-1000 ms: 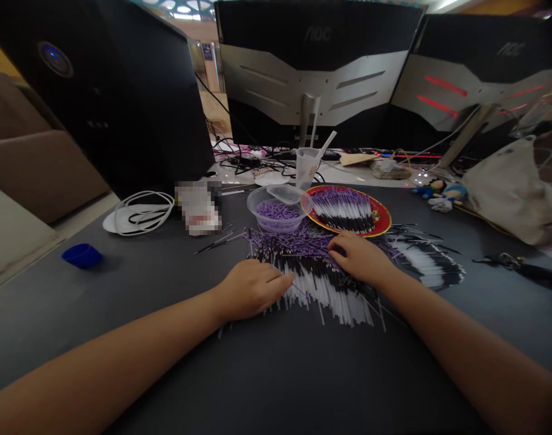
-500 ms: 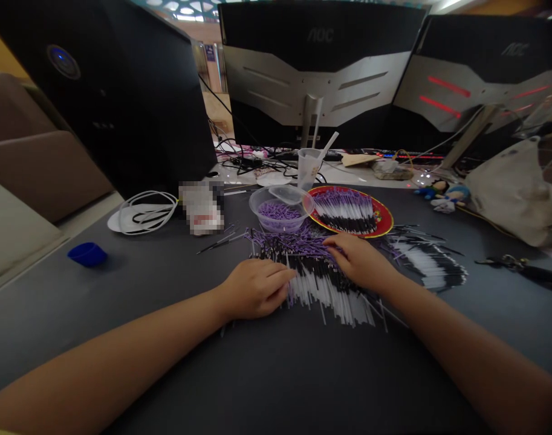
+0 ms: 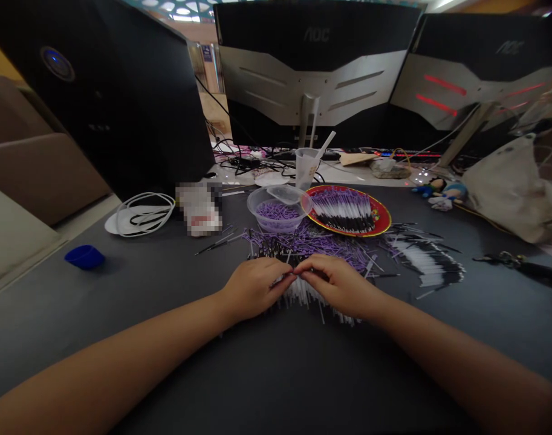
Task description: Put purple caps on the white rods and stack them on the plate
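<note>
My left hand [image 3: 257, 287] and my right hand [image 3: 337, 284] meet fingertip to fingertip over a pile of thin white-and-black sticks [image 3: 305, 295]. Each hand is closed in a pinch; whatever lies between the fingers is too small and covered to make out. Just beyond my fingers many small purple pieces [image 3: 318, 241] are heaped loosely. Behind them a clear round tub [image 3: 280, 226] holds more purple pieces, its lid leaning on the rim. A red plate with a yellow edge [image 3: 384, 219] carries rows of sticks with purple ends [image 3: 341, 211].
More white-and-black sticks [image 3: 427, 260] lie at the right, near a black strap with a metal clip [image 3: 511, 263]. A blue cup-like piece [image 3: 85, 257] and a coiled white cable [image 3: 144, 214] are at the left. Behind stand a plastic cup [image 3: 305, 166], monitors [image 3: 318, 78] and a computer case [image 3: 135, 109].
My right hand has moved left and slightly toward me, from the purple heap to my left fingertips. My left hand has stayed nearly in place. The view has shifted slightly.
</note>
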